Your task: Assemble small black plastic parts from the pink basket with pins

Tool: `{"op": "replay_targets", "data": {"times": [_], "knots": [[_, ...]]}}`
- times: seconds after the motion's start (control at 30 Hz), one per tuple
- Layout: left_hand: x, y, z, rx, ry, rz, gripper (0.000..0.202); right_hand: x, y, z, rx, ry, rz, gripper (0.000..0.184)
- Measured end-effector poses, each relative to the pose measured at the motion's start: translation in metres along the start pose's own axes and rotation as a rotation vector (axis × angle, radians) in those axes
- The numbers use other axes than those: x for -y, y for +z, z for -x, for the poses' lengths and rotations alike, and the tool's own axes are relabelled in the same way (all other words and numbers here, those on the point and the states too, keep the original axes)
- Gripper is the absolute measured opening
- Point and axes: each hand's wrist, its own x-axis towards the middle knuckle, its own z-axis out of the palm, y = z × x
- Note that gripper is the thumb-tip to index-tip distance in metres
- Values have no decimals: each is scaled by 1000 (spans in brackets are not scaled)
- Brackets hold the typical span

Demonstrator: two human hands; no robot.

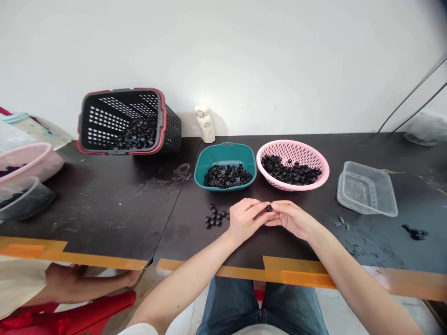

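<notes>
Quickly: left hand (244, 219) and right hand (291, 218) pinch a small black plastic part (268, 208) between them, grip narrow, just in front of the pink colander (296, 150) on the tabletop (366, 246). Loose black parts (213, 216) lie front-left of the colander; a teal bowl (200, 172) of similar parts sits just beside it.

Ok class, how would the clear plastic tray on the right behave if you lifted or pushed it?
The clear plastic tray is probably light and slightly flexible, since its walls look thin. Holding little that shows, it would likely slide across the dark tabletop when pushed. Its wide, shallow shape suggests it would resist tipping.
</notes>
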Motion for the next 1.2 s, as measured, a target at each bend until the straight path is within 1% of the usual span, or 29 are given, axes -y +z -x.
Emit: {"op": "replay_targets", "data": {"times": [0.2,0.37,0.5,0.7,0.8,0.93,1.07,1.13,1.2], "knots": [[3,0,1,0,0,-48,21,-5,1,-3,-11,-60,-13,11],[7,-2,3,10,65,-62,21,-6,3,-3,-24,-93,12,13],[8,-4,4,31,78,-68,20,-6,3,-2,-19,-92,21,19],[7,-4,4,57,111,-50,19,-6,0,-3,-11,-77,-6,11],[6,-5,3,62,108,-18,19,-8,-1,-4,-7,-70,-13,14],[7,-4,4,78,74,-6,19,-11,2,-6,-12,-107,17,16],[9,-2,5,96,6,12,19,-13,4,-8,-64,-170,32,16],[8,-1,2,133,-64,62,21,-12,3,-9,-94,-192,46,15],[5,0,-1,189,-167,189,26,-10,2,-9,-117,-213,73,15]]}}
